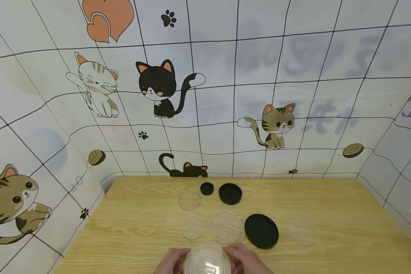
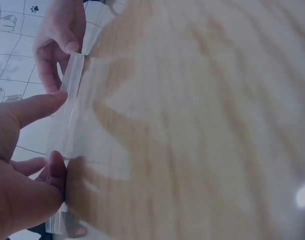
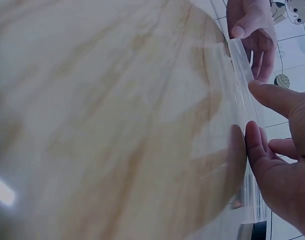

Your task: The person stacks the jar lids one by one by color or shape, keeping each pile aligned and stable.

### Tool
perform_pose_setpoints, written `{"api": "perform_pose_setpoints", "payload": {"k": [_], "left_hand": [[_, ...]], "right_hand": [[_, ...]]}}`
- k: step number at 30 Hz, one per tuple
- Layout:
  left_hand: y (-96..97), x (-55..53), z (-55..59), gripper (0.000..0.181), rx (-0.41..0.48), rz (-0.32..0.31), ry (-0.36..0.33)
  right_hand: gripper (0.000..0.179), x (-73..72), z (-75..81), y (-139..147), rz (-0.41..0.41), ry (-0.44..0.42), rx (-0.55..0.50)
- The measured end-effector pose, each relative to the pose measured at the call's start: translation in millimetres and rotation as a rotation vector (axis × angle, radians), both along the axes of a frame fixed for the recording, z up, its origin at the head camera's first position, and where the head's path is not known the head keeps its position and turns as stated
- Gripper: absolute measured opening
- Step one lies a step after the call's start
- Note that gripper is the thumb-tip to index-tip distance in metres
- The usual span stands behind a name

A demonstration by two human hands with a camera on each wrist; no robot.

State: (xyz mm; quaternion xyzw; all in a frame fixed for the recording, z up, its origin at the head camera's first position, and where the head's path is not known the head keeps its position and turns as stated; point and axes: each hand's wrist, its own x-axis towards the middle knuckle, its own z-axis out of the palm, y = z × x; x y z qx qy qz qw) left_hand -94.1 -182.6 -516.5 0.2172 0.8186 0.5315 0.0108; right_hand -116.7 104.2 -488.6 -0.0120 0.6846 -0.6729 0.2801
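At the near edge of the table, both hands hold a clear round plastic lid [image 1: 207,255] between them. It has raised rings and a bright reflection on its top. My left hand [image 1: 172,260] grips its left side, and my right hand [image 1: 244,258] grips its right side. Seen nearly edge-on in the left wrist view, the lid [image 2: 72,95] has the left thumb [image 2: 40,107] against its rim with curled fingers below. The right wrist view shows the right hand [image 3: 285,145] in a matching grip. Just beyond the lid lie flat clear discs [image 1: 226,227].
A large black round dish [image 1: 262,231] lies right of the clear discs, with a faint clear disc [image 1: 300,229] farther right. Toward the back are a medium black dish [image 1: 230,193], a small black one [image 1: 207,188] and another clear disc [image 1: 189,200]. A cat-printed wall covering [image 1: 215,133] surrounds the wooden table [image 1: 133,224].
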Motion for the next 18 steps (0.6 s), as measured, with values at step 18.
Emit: {"api": "perform_pose_setpoints", "payload": {"k": [18], "left_hand": [[1.8,-6.2,8.5,0.072,-0.098,0.056,-0.246]], "right_hand": [[0.037,-4.6,-0.6,4.8,0.046,0.019,0.053]]}}
